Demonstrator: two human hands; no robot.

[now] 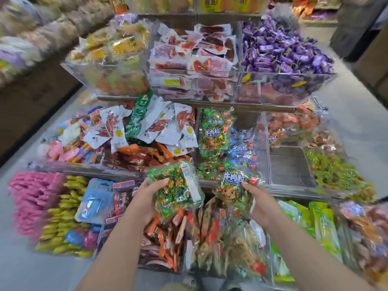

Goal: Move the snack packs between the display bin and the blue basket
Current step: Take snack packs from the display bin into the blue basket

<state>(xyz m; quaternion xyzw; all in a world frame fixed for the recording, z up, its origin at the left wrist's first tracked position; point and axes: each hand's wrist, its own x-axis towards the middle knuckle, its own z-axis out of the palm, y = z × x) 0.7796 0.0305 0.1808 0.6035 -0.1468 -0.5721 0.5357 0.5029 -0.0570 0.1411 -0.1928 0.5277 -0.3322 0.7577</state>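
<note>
Two at once here, just in front of the display bin (pixel 263 143): left pack (pixel 176 185) in the closed grip of your left hand (pixel 144 198), right pack (pixel 235 190) likewise in your right hand (pixel 262 204), so hold the edges lightly, no crushing.

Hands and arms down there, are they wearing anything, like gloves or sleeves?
Nothing at all! The left hand and right hand have no gloves, and I see no rings, watch or bracelet. Both forearms are bare right to the picture's bottom edge, so no sleeves show.
</note>
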